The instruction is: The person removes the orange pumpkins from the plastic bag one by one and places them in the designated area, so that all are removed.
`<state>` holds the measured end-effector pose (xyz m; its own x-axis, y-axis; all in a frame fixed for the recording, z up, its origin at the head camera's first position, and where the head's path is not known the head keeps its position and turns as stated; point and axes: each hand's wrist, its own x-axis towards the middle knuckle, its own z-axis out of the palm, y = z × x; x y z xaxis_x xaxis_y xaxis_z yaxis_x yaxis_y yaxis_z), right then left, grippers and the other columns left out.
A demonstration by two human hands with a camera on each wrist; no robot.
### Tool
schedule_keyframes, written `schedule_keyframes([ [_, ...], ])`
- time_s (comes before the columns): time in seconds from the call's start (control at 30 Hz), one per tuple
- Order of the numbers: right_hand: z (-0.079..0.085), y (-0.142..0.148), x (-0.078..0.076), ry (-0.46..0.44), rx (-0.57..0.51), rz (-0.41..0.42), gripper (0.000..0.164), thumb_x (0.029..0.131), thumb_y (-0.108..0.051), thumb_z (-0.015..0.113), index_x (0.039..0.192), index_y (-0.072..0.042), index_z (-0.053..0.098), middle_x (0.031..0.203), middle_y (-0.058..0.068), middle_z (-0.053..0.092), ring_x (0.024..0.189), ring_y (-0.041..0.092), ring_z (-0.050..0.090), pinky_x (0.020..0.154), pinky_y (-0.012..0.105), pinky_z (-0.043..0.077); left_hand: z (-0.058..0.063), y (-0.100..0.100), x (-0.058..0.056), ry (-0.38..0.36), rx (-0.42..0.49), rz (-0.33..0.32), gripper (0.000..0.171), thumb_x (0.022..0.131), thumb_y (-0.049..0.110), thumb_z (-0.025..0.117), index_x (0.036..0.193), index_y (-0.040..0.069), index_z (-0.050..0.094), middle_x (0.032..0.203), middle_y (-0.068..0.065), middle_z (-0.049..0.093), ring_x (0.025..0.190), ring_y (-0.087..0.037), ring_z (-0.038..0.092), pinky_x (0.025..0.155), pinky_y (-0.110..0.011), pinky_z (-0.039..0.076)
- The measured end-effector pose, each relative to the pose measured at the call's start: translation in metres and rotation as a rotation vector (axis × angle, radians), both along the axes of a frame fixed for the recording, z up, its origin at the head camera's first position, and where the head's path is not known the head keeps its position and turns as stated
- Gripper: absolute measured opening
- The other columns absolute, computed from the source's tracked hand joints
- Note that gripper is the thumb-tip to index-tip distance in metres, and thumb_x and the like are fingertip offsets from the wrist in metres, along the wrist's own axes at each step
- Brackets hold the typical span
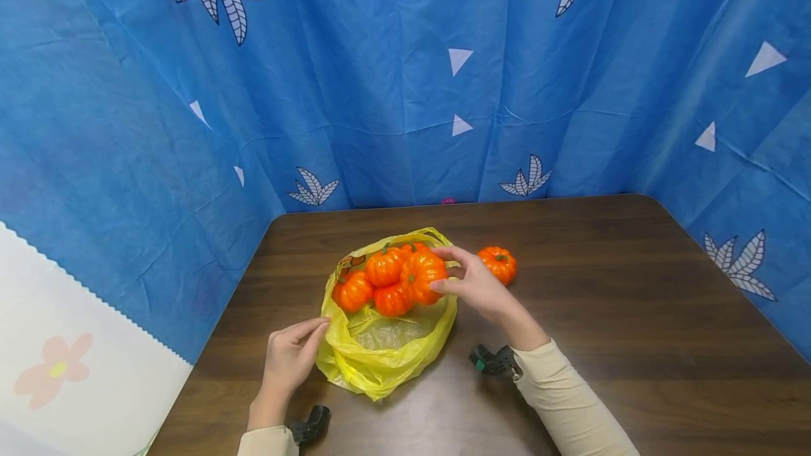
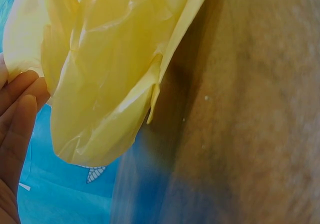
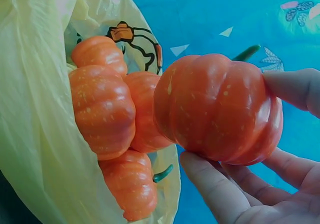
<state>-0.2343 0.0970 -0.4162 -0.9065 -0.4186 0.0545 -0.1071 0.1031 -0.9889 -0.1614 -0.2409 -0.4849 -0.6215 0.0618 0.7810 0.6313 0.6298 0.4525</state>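
Observation:
A yellow plastic bag (image 1: 393,371) lies with its mouth spread wide, several small orange pumpkins (image 1: 353,291) heaped inside it. My right hand (image 1: 472,283) grips one pumpkin (image 3: 217,109) between thumb and fingers, over the right side of the bag's mouth. In the right wrist view its green stem points away, and the other pumpkins sit beside it against the plastic. At the bag's left rim, my left hand (image 1: 294,354) pinches the edge of the plastic; the left wrist view shows those fingers (image 2: 25,119) against the bag.
Another orange pumpkin (image 1: 498,264) rests on the brown wooden table (image 1: 602,301), right of the bag and just behind my right hand. Blue patterned cloth (image 1: 405,90) hangs behind the table and along its sides. Black wrist mounts (image 1: 491,359) stick out by both forearms.

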Motion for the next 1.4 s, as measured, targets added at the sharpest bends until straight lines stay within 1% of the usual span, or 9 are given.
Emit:
schedule_keyframes([
  [0.23, 0.003, 0.006, -0.001, -0.01, -0.012, -0.023, 0.059, 0.089, -0.008, 0.073, 0.142, -0.003, 0.046, 0.145, 0.021, 0.048, 0.112, 0.032, 0.065, 0.093, 0.039, 0.061, 0.0, -0.001, 0.001, -0.017, 0.006, 0.009, 0.025, 0.069, -0.016, 0.081, 0.088, 0.001, 0.079, 0.084, -0.015, 0.078, 0.078, -0.008, 0.075, 0.072, -0.006, 0.055],
  [0.43, 0.007, 0.013, -0.003, -0.039, -0.016, -0.043, 0.06, 0.09, -0.009, 0.073, 0.141, -0.002, 0.044, 0.143, 0.022, 0.05, 0.115, 0.031, 0.065, 0.097, 0.04, 0.059, -0.003, -0.002, -0.002, 0.008, -0.003, 0.016, 0.028, 0.065, -0.019, 0.082, 0.086, 0.0, 0.079, 0.082, -0.015, 0.078, 0.074, -0.014, 0.076, 0.07, -0.007, 0.056],
  [0.57, 0.009, 0.017, -0.003, -0.058, -0.013, -0.051, 0.059, 0.09, -0.011, 0.073, 0.14, -0.002, 0.043, 0.142, 0.023, 0.05, 0.116, 0.03, 0.065, 0.098, 0.041, 0.058, -0.002, -0.001, -0.002, 0.003, -0.003, 0.02, 0.026, 0.067, -0.017, 0.082, 0.086, 0.001, 0.079, 0.083, -0.014, 0.078, 0.074, -0.015, 0.076, 0.07, -0.007, 0.056],
  [0.7, 0.009, 0.02, -0.005, -0.057, -0.022, -0.054, 0.058, 0.09, -0.011, 0.073, 0.138, -0.001, 0.042, 0.142, 0.024, 0.049, 0.117, 0.031, 0.064, 0.098, 0.041, 0.059, -0.001, -0.001, 0.0, -0.02, 0.005, 0.013, 0.024, 0.07, -0.016, 0.081, 0.088, 0.0, 0.079, 0.083, -0.014, 0.078, 0.076, -0.01, 0.075, 0.071, -0.007, 0.056],
  [0.93, 0.008, 0.025, -0.008, -0.039, -0.039, -0.038, 0.056, 0.09, -0.01, 0.072, 0.136, -0.001, 0.042, 0.14, 0.024, 0.05, 0.11, 0.027, 0.067, 0.092, 0.035, 0.061, 0.0, -0.002, 0.001, -0.075, 0.009, 0.004, 0.02, 0.074, -0.014, 0.079, 0.089, -0.001, 0.079, 0.086, -0.016, 0.078, 0.087, 0.011, 0.067, 0.073, -0.006, 0.055],
  [1.03, 0.01, 0.026, -0.008, -0.034, -0.056, -0.035, 0.056, 0.089, -0.008, 0.072, 0.136, 0.0, 0.042, 0.139, 0.025, 0.051, 0.107, 0.025, 0.068, 0.09, 0.033, 0.061, 0.0, -0.002, 0.001, -0.079, 0.002, 0.005, 0.019, 0.074, -0.013, 0.08, 0.088, -0.001, 0.079, 0.086, -0.015, 0.078, 0.089, 0.014, 0.065, 0.074, -0.005, 0.055],
  [1.17, 0.01, 0.028, -0.007, -0.023, -0.081, -0.022, 0.058, 0.09, -0.005, 0.071, 0.139, 0.001, 0.041, 0.145, 0.025, 0.047, 0.109, 0.026, 0.066, 0.089, 0.032, 0.061, 0.0, -0.003, 0.001, -0.07, -0.008, 0.005, 0.02, 0.074, -0.013, 0.079, 0.088, -0.001, 0.079, 0.086, -0.016, 0.078, 0.087, 0.009, 0.068, 0.073, -0.006, 0.055],
  [1.3, 0.01, 0.029, -0.006, -0.01, -0.103, -0.013, 0.062, 0.091, -0.005, 0.07, 0.145, -0.002, 0.041, 0.153, 0.021, 0.041, 0.115, 0.028, 0.063, 0.09, 0.033, 0.061, -0.002, -0.004, 0.0, -0.061, -0.018, 0.006, 0.016, 0.076, -0.011, 0.079, 0.089, -0.001, 0.079, 0.085, -0.016, 0.078, 0.08, -0.005, 0.074, 0.073, -0.006, 0.055],
  [1.4, 0.011, 0.031, -0.006, -0.007, -0.112, -0.028, 0.06, 0.09, -0.005, 0.071, 0.144, -0.004, 0.045, 0.15, 0.021, 0.044, 0.114, 0.027, 0.063, 0.088, 0.033, 0.062, -0.002, -0.004, 0.0, -0.059, -0.017, 0.007, 0.015, 0.077, -0.01, 0.079, 0.089, -0.001, 0.079, 0.085, -0.016, 0.078, 0.079, -0.008, 0.075, 0.073, -0.006, 0.055],
])
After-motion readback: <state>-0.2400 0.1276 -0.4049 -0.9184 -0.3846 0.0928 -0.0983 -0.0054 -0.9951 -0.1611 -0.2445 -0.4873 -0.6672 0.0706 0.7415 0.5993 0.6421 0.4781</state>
